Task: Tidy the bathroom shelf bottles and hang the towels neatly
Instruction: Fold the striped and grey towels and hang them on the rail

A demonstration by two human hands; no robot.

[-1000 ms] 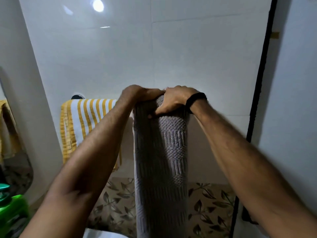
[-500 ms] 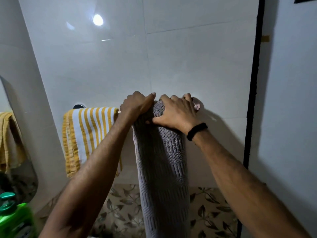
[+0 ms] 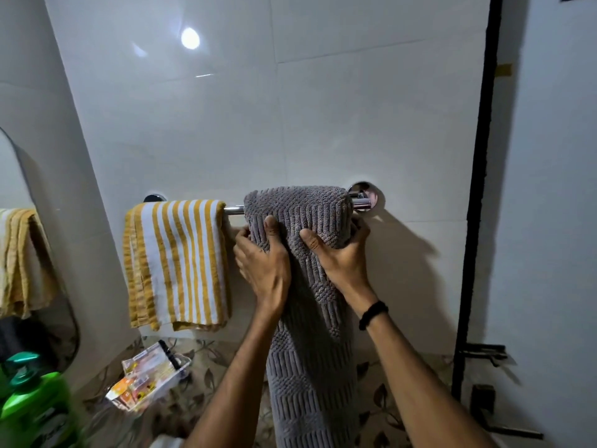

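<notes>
Logged as a home bathroom. Noted glossy white wall tiles (image 3: pixel 323 124) with a band of leaf-patterned tiles (image 3: pixel 381 392) lower down. Saw a chrome towel rail (image 3: pixel 234 209) fixed to the wall, carrying a yellow-striped towel (image 3: pixel 177 263) and a grey towel (image 3: pixel 310 350). Marked a rounded mirror (image 3: pixel 38 286) at far left, a green pump bottle (image 3: pixel 35 405) beneath it, a clear holder of packets (image 3: pixel 151 379) nearby.

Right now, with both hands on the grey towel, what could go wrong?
The grey towel hangs right up by the bracket; pulling it down could bunch it there. The left hand grips beside the striped towel, so a sideways tug might knock that one crooked.
</notes>
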